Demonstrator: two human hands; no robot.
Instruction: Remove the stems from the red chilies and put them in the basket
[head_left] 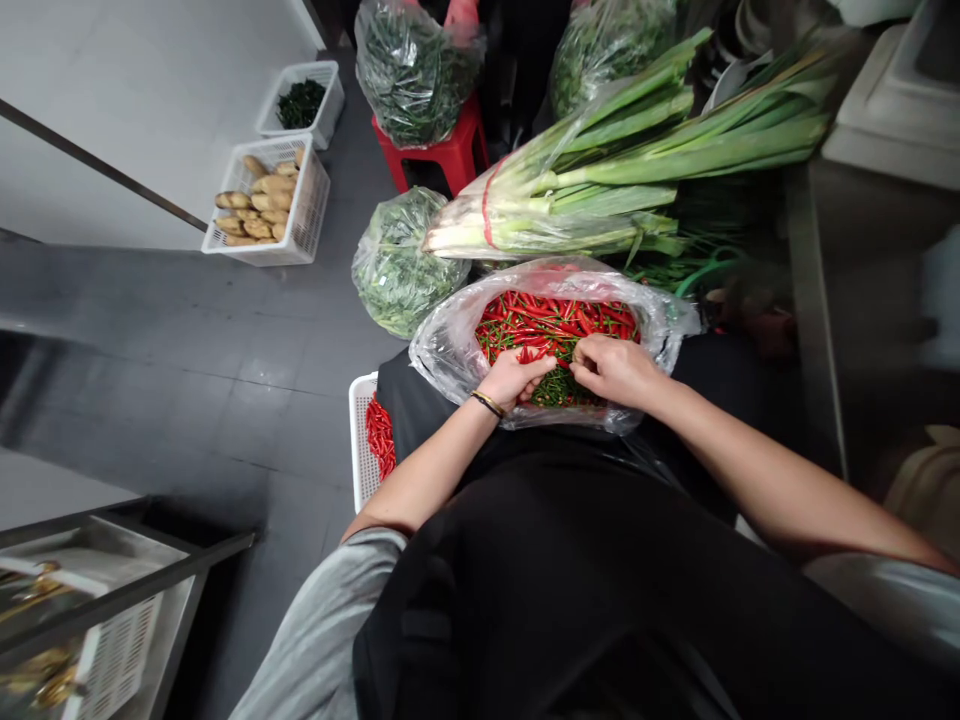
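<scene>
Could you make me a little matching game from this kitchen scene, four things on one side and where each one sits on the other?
Things:
1. red chillies
2. leeks
3. potatoes
4. red stool

Places:
A. in a white basket on the floor by the wall
B. under a clear bag of greens
C. in the open plastic bag on the person's lap, where both hands reach
D. lying bundled behind the chilli bag

Pairs: 1-C, 2-D, 3-A, 4-B. The left hand and right hand are both among the chillies, fingers curled around some.
</scene>
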